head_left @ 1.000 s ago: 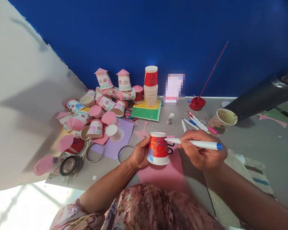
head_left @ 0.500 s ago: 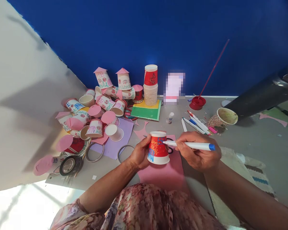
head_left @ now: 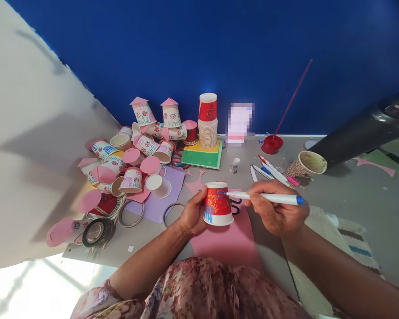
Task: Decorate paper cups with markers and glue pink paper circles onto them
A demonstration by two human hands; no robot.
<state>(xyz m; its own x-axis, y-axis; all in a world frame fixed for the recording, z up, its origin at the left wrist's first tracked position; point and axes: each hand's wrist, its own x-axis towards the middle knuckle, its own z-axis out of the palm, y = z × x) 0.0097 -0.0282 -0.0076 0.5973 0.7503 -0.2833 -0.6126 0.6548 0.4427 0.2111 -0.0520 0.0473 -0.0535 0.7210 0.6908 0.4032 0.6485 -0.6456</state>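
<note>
Inverted red cup (head_left: 218, 204) is gripped by left hand (head_left: 192, 215) above the pink sheet (head_left: 229, 241); blue marker (head_left: 266, 197) is pinched in right hand (head_left: 276, 212), tip on cup wall; blue window and door are drawn (grass seemingly pending, roof not fitted); decorated cups (head_left: 142, 146) piled left.

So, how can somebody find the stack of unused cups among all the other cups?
Look along the blue wall to the green and yellow paper pad at its foot. The cup stack stands upright on that pad. Unlike the scattered pink-roofed cups to its left, it is a neat white column, topped by one red cup.
</note>
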